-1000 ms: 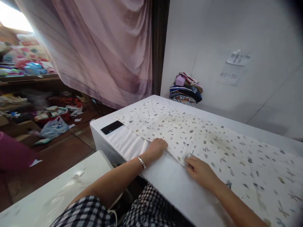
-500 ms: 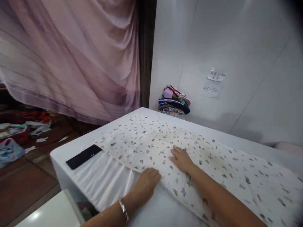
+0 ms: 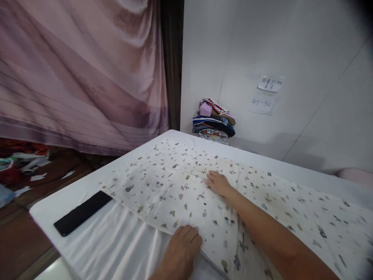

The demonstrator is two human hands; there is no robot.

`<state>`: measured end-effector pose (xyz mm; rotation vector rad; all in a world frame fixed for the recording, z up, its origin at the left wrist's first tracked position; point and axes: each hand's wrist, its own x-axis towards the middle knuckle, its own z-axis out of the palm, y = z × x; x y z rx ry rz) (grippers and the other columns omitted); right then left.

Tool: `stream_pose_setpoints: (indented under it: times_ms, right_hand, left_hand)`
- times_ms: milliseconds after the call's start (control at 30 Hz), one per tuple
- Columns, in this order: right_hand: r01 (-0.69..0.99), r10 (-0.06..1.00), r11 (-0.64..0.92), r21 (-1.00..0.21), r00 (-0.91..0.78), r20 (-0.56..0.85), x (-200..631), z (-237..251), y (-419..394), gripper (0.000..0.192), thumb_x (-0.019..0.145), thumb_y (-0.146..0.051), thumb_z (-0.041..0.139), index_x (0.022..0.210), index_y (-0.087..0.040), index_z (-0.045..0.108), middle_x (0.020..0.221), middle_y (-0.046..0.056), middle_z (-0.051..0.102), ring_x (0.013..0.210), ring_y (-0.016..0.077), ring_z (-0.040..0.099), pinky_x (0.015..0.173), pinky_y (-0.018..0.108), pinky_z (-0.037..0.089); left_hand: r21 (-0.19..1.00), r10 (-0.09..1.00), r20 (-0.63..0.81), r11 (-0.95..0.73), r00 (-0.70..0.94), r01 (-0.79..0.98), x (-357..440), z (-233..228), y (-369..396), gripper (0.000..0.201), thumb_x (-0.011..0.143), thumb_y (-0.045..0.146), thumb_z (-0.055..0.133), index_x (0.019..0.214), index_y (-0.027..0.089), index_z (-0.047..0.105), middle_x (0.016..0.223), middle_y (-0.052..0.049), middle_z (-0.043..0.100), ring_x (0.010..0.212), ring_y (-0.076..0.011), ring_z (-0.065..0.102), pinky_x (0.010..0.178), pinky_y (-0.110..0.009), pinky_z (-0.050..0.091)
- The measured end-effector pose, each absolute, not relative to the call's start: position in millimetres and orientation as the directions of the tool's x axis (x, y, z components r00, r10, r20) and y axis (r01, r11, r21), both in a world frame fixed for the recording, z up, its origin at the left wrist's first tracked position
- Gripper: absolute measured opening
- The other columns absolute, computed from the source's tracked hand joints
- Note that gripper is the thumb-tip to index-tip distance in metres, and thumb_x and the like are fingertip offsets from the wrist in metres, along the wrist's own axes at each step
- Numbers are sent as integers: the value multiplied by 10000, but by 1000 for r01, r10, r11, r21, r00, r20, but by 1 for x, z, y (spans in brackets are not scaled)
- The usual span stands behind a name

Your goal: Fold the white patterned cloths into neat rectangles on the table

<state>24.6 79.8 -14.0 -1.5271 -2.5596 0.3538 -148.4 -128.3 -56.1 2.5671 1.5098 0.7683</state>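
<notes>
A long piece of white printed fabric [image 3: 180, 194] with small grey, brown and olive motifs lies spread over the white table [image 3: 72, 175]. My left hand [image 3: 183, 249] is at its near edge, fingers close together and curled over that edge; the thumb is hidden. Further in, my right hand [image 3: 218, 182] lies palm down on the cloth with its fingers stretched out. To the left of the fabric's near corner rests a flat black rectangular object [image 3: 83, 213]. Plain white cloth [image 3: 131, 237] with wrinkles shows below the fabric's near edge.
Against the white wall [image 3: 262, 46] at the back is a stack of folded cloths [image 3: 214, 120]. Paper notes [image 3: 262, 104] are stuck on the wall. A pink curtain [image 3: 87, 77] hangs at the left, above a floor with paper scraps [image 3: 38, 177].
The view has shifted, so the table and black object appear lower and further left. My right hand appears slightly further up on the fabric; my left hand stays at its near edge.
</notes>
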Motion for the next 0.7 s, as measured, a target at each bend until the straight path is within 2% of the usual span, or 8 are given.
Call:
stream_pose_setpoints:
  times_ms: [67,133,300,433,600,700]
  right_hand:
    - [889,911,370,-270,-404,-85,26,-16,97,538,926,-521,261,1343,-238,450,1499,57,295,1379,254,225,1081,501,184]
    - [907,930,321,-271,-357,-93,26,-18,111,584,927,-541,211,1365,-220,425,1512,66,263,1393,259,185,1088,502,167]
    - [902,914,370,-222,-396,-87,20,-23,134,612,915,-584,183,1402,-259,362,1534,41,203,1407,258,133,1095,492,137]
    - [940,948,287,-183,-307,-90,16,-25,153,587,923,-551,198,1396,-244,362,1531,70,204,1399,267,152,1073,521,163]
    - [930,939,313,-192,-333,-85,13,-31,177,618,914,-578,195,1424,-245,302,1545,55,150,1409,254,101,1090,502,130]
    - [949,955,259,-181,-279,-98,11,-29,187,605,923,-555,194,1435,-242,274,1544,54,158,1410,248,98,1095,512,112]
  left_hand:
    - [290,818,414,-534,399,794,-150,-59,-126,135,716,109,568,767,234,575,775,-4,632,712,-190,562,630,-336,444]
    - [272,797,444,-555,409,786,-151,-61,-124,119,709,139,586,771,239,567,773,0,638,700,-190,567,603,-329,443]
    - [225,777,462,-568,427,791,-154,-71,-120,123,715,166,602,773,265,558,772,24,645,679,-179,577,580,-312,458]
    - [196,746,519,-579,417,792,-153,-80,-118,157,711,127,611,732,270,549,718,35,629,630,-169,564,534,-301,457]
    - [239,766,516,-558,383,795,-152,-81,-119,129,768,173,616,748,284,553,735,43,638,655,-169,577,547,-307,478]
    - [282,756,534,-581,378,763,-153,-78,-117,95,793,258,641,758,269,553,742,39,639,663,-159,583,560,-304,486]
